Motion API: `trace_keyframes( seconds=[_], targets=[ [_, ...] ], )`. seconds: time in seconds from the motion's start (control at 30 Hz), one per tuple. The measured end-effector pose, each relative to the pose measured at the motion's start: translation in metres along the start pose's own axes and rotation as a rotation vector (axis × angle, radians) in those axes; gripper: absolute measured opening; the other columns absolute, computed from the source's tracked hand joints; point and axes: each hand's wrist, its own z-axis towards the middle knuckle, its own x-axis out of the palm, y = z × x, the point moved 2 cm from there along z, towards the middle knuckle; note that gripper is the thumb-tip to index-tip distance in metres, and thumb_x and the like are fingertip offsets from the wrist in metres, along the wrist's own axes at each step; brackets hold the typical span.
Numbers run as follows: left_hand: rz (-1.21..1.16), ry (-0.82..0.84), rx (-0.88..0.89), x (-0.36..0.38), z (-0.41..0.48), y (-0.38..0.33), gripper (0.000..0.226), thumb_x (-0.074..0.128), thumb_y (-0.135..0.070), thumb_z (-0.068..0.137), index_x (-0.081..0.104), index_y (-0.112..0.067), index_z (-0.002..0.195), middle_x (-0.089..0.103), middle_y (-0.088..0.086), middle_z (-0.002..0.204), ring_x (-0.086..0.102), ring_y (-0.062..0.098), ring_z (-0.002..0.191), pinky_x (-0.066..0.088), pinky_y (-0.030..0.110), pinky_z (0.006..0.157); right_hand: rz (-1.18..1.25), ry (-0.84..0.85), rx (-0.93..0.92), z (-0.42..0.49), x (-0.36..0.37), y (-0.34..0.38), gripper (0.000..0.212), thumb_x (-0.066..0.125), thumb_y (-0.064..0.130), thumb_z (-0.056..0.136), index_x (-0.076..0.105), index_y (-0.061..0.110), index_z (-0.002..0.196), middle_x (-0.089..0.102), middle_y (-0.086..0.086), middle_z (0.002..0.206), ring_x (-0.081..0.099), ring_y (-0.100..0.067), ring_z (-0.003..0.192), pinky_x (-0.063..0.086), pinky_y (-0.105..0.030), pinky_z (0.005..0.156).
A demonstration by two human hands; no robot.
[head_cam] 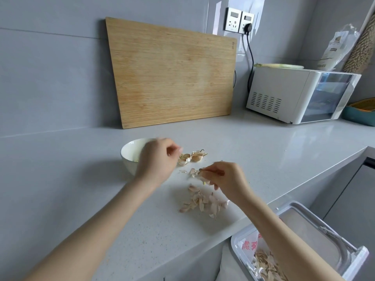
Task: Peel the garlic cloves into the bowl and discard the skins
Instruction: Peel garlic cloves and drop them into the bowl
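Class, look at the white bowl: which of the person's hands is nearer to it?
Left. The left hand overlaps the white bowl's right rim; the right hand is further right, pinching skins above the skin pile.

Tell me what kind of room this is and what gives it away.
Most likely a home kitchen. A wooden cutting board leans against the tiled wall, a small white oven sits plugged in on the counter, and garlic skins lie beside a white bowl.

Open countertop (71, 179) left of the white bowl (129, 157) and toward the cutting board (172, 72) leaning on the wall. Between bowl and counter edge, blocked by unpeeled cloves (191, 157) and a skin pile (203, 201). Below the edge, bin (300, 226) mouth open.
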Motion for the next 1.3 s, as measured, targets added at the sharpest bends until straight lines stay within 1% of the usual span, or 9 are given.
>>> trace_keyframes(
  seconds=[0.1,0.2,0.4,0.53,0.7,0.83,0.97,1.13,1.3],
  targets=[
    [-0.253,0.246,-0.143,0.020,-0.016,-0.011,0.027,0.063,-0.031,0.087,0.067,-0.010,0.071,0.061,-0.002,0.063,0.051,0.009,0.058,0.039,0.019,0.059,0.274,-0.049,0.090,-0.006,-0.002,0.008,0.018,0.075,0.015,0.078,0.066,0.009,0.064,0.060,0.001,0.051,0.045,-0.010,0.040,0.035,-0.016,0.042],
    [-0.597,0.378,-0.395,0.033,-0.026,-0.014,0.022,0.062,-0.028,0.088,0.069,-0.011,0.077,0.061,-0.002,0.064,0.053,0.009,0.060,0.041,0.020,0.057,0.474,-0.069,0.145,-0.010,-0.001,0.011,0.029,0.077,0.026,0.069,0.061,0.005,0.059,0.057,-0.003,0.050,0.042,-0.013,0.042,0.034,-0.020,0.042],
    [-1.051,0.460,-0.731,0.045,-0.030,-0.011,0.017,0.060,-0.015,0.088,0.065,-0.002,0.077,0.058,0.004,0.067,0.046,0.005,0.050,0.032,0.013,0.041,0.449,0.008,0.084,-0.015,0.007,0.009,0.027,0.071,0.028,0.074,0.066,0.003,0.067,0.061,-0.007,0.059,0.045,-0.014,0.047,0.037,-0.021,0.045],
    [-0.955,0.386,-0.661,0.049,-0.030,-0.007,0.017,0.062,-0.010,0.086,0.068,0.005,0.081,0.059,0.009,0.070,0.045,0.003,0.046,0.034,0.011,0.043,0.258,-0.016,0.088,-0.015,0.008,0.006,0.029,0.070,0.029,0.080,0.064,0.004,0.068,0.060,0.002,0.055,0.046,-0.007,0.045,0.038,-0.021,0.046],
    [-0.833,0.220,-0.584,0.052,-0.028,-0.005,0.014,0.066,-0.010,0.085,0.071,-0.004,0.074,0.059,0.001,0.056,0.050,0.005,0.049,0.041,0.014,0.048,-0.034,-0.161,0.001,-0.013,0.008,0.004,0.033,0.067,0.030,0.084,0.058,0.005,0.063,0.057,0.003,0.055,0.046,-0.001,0.043,0.034,-0.012,0.044],
    [-0.922,0.252,-0.644,0.052,-0.029,-0.002,0.008,0.067,-0.006,0.083,0.073,-0.004,0.078,0.066,0.005,0.065,0.059,0.009,0.056,0.049,0.015,0.053,0.027,-0.170,0.008,-0.014,0.008,0.000,0.015,0.064,0.022,0.088,0.066,0.014,0.075,0.061,0.006,0.062,0.050,0.000,0.048,0.038,-0.011,0.047],
    [-1.059,0.339,-0.744,0.051,-0.029,-0.004,0.006,0.063,0.002,0.082,0.070,0.002,0.082,0.066,0.013,0.071,0.063,0.014,0.057,0.052,0.017,0.052,0.154,-0.147,0.039,-0.012,0.010,-0.006,0.014,0.067,0.023,0.086,0.071,0.009,0.084,0.065,0.003,0.063,0.053,-0.005,0.050,0.044,-0.018,0.052],
    [-1.090,0.371,-0.810,0.050,-0.027,-0.003,0.014,0.062,-0.010,0.087,0.066,0.003,0.082,0.066,0.018,0.078,0.064,0.014,0.054,0.052,0.017,0.049,0.214,-0.122,0.039,-0.013,0.011,-0.006,0.011,0.068,0.021,0.085,0.073,0.011,0.085,0.068,-0.003,0.067,0.056,-0.009,0.056,0.045,-0.020,0.053],
    [-1.135,0.432,-0.862,0.052,-0.029,-0.003,0.025,0.065,-0.003,0.081,0.062,0.010,0.102,0.064,0.012,0.074,0.060,0.008,0.049,0.048,0.013,0.044,0.227,-0.126,0.033,-0.014,0.012,-0.005,0.009,0.068,0.018,0.085,0.073,0.011,0.083,0.064,-0.002,0.064,0.050,-0.002,0.052,0.040,-0.018,0.050]
  ],
)
